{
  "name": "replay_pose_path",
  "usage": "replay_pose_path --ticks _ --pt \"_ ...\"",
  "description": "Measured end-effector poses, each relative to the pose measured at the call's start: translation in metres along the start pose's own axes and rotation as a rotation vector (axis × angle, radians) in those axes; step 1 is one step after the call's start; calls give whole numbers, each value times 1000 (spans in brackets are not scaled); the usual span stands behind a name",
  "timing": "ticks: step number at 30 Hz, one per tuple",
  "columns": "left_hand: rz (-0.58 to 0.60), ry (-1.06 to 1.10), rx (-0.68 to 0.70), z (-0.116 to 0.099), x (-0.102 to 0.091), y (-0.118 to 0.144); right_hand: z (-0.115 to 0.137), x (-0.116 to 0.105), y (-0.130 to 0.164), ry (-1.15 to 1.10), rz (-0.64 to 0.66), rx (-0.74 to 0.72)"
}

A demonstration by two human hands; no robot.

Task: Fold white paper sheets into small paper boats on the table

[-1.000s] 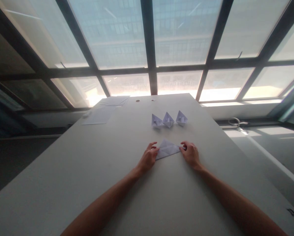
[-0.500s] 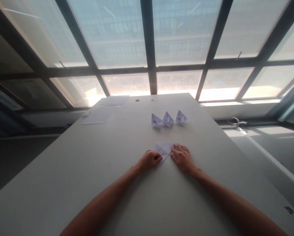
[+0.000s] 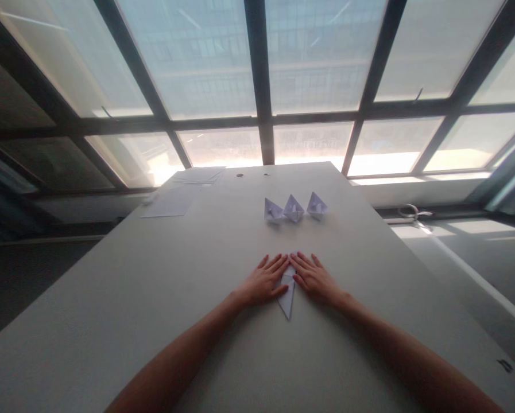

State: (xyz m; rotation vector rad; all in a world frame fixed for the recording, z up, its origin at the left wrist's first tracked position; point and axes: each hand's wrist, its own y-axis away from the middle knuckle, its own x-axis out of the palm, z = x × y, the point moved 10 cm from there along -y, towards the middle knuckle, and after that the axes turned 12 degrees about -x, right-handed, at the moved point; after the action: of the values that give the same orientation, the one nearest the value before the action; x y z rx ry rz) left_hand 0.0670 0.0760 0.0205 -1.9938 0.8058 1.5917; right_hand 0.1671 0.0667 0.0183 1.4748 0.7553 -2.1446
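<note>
Your left hand point(image 3: 263, 282) and right hand point(image 3: 315, 281) lie flat with fingers spread open, side by side and pressing down on a folded white paper point(image 3: 287, 293) in the middle of the table point(image 3: 111, 321). Only the paper's pointed end shows between your wrists, aimed at the near edge. Three paper boats point(image 3: 294, 207) stand in a row beyond, toward the far edge, and loose sheets point(image 3: 171, 202) lie near the far left corner.

No legible text, label, brand, number or sign anywhere in view. Folded paper point(image 3: 287, 292) between left hand point(image 3: 263, 281) and right hand point(image 3: 315, 281): blank, unprinted. Three paper boats point(image 3: 294, 207) beyond fingertips: no marking. Loose sheets point(image 3: 171, 203) far left of left hand: no readable print. Small dark mark point(image 3: 503, 365) on table edge, far right of right hand: too small to read.
</note>
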Motion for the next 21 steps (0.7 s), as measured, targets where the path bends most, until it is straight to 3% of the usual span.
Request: replay_pose_path --ticks 5,13,17,21 --pt "81 -93 -1 -3 4 2 -18 5 -6 67 25 112" --pt "62 -115 24 -3 5 1 -41 5 -25 68 85 170" --pt "17 -145 -11 1 9 -1 -27 5 -16 105 69 158" --pt "-18 -153 -10 2 10 -2 7 12 5 112 76 109"
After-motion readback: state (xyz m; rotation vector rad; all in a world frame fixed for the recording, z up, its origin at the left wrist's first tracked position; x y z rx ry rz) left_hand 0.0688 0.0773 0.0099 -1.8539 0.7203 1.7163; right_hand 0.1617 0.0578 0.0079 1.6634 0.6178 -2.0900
